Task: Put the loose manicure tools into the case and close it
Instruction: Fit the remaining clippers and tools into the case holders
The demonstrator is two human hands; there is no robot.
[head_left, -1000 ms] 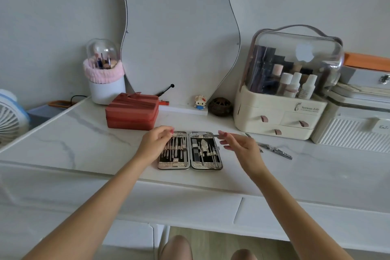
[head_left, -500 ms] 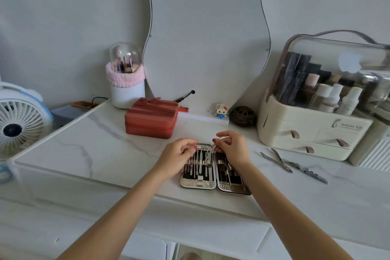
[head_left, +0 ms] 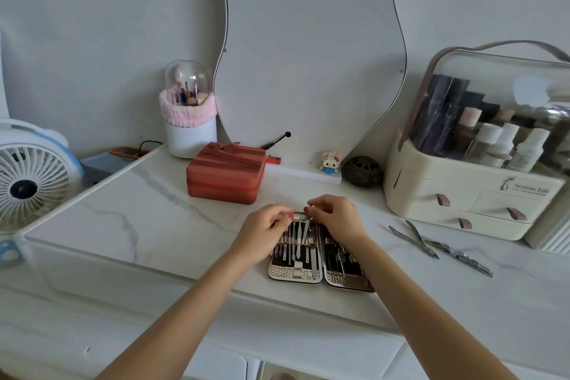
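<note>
White marble tabletop (head_left: 129,219) bears open manicure case (head_left: 320,271); loose steel tools (head_left: 438,245); red box (head_left: 225,176); cream organiser (head_left: 462,194).

My left hand (head_left: 265,230) and right hand (head_left: 336,219) curl over the far edge of the open case (head_left: 296,274); loose manicure tools (head_left: 431,244) lie right of the case.

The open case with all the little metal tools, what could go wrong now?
1. The case lies near the counter's front edge; a nudge from the hands, left or right, might tip it off.
2. Loose tools still lie on the counter to the right, so closing now would leave them out.
3. Those tools look pointed and could prick fingers.
</note>
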